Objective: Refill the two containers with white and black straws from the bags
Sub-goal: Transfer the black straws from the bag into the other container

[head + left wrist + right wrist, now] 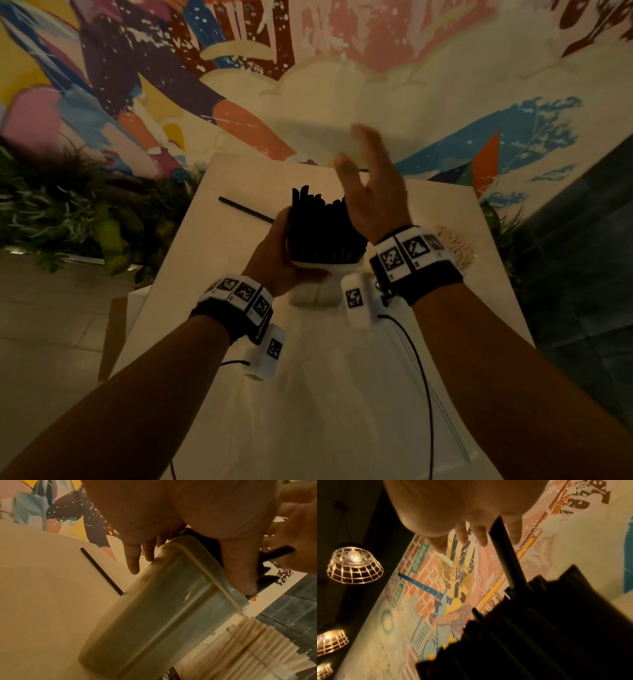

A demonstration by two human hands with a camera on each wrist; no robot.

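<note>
My left hand (pixel 284 246) grips a translucent container (pixel 168 612) packed with black straws (pixel 325 226), lifted and tilted above the white table (pixel 205 260). Its thumb (pixel 240 568) lies on one side of the container, and the other fingers (pixel 132 557) on the opposite side. My right hand (pixel 366 171) is open with straight, blurred fingers, its palm against the right side of the straw tops (pixel 539 628). One loose black straw (pixel 245 209) lies on the table to the left. A bundle of white straws (pixel 248 649) with a band round it stands at the right, also seen as white straws (pixel 457 246) behind my right wrist.
A white object (pixel 313 294) sits on the table just below the held container. Green plants (pixel 68 212) line the table's left side and a painted mural wall (pixel 308 85) stands behind it. Wire-caged lamps (pixel 354 566) hang overhead.
</note>
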